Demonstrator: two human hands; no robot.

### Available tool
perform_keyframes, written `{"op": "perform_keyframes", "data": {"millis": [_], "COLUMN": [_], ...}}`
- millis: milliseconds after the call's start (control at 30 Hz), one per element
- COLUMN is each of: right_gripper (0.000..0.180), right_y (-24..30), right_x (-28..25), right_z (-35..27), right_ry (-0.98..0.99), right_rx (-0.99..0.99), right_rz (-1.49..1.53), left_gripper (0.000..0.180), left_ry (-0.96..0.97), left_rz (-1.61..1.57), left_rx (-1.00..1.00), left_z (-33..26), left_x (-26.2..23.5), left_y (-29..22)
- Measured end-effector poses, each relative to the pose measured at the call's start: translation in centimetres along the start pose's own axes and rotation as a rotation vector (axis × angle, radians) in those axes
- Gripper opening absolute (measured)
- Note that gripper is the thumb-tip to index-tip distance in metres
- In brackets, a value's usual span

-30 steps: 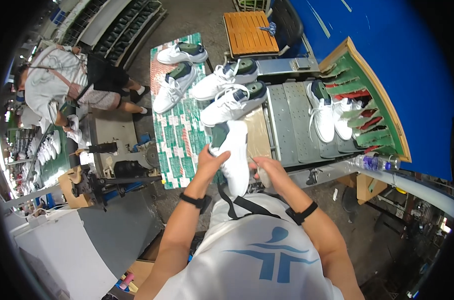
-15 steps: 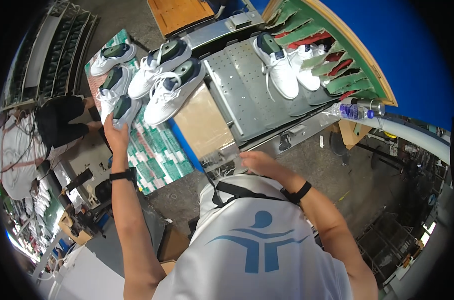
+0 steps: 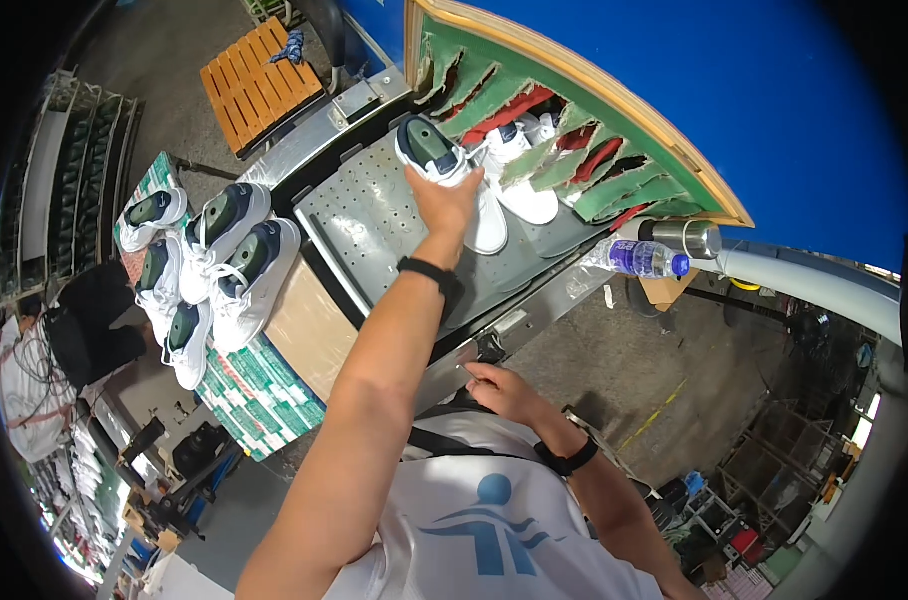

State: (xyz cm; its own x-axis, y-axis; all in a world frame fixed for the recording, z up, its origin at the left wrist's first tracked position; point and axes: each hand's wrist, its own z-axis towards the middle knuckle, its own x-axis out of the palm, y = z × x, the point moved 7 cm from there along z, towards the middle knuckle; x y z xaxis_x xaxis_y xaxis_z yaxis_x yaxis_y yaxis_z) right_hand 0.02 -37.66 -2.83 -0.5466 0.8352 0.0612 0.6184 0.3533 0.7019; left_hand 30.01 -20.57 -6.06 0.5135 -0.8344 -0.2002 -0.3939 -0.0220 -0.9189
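My left hand (image 3: 444, 203) is closed round the side of a white sneaker (image 3: 488, 226) that has a dark green shoe last in its opening. This sneaker rests on a grey perforated conveyor plate (image 3: 359, 205). Another white sneaker (image 3: 526, 197) stands just right of it, partly hidden under green flaps (image 3: 614, 185) at a machine's mouth. Close to my waist, by the metal edge of the conveyor, my right hand (image 3: 506, 392) has its fingers curled together. Whether anything small is pinched there is hard to make out.
Several white sneakers (image 3: 236, 300) with lasts stand on a green-and-white patterned board (image 3: 264, 395) at left, beside a brown cardboard piece (image 3: 304, 325). A plastic bottle (image 3: 646, 258) and a metal flask (image 3: 689, 238) lie by the conveyor's right edge. A slatted wooden stool (image 3: 254, 90) stands behind.
My left hand has left a sneaker on the patterned board and moved right, gripping a sneaker on the conveyor. The view has swung right. My right hand stays near my waist.
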Motion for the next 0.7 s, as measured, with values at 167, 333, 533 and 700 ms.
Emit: {"op": "perform_keyframes", "data": {"millis": [167,333,533,700], "right_gripper": [0.049,0.044,0.043,0.055], "right_y": [1.1,2.8,3.5,6.2], "right_x": [-2.1,-0.7,5.0,9.7], "right_z": [-1.2,-0.8,1.7,3.6], "right_ry": [-0.062,-0.031,0.044,0.04], "right_rx": [0.065,0.054,-0.042,-0.209], "right_rz": [0.101,0.133,0.028,-0.017], "left_gripper": [0.073,0.048,0.067,0.077], "left_ry": [0.196,0.459,0.16,0.135], "left_rz": [-0.266,-0.575,0.073,0.374], "left_rx": [-0.095,-0.333,-0.06,0.089], "left_z": [0.9,-6.0,-13.4,-14.1], "left_x": [-3.4,-15.9,-30.8,-35.8], "left_y": [2.1,3.6,2.1,3.9]}}
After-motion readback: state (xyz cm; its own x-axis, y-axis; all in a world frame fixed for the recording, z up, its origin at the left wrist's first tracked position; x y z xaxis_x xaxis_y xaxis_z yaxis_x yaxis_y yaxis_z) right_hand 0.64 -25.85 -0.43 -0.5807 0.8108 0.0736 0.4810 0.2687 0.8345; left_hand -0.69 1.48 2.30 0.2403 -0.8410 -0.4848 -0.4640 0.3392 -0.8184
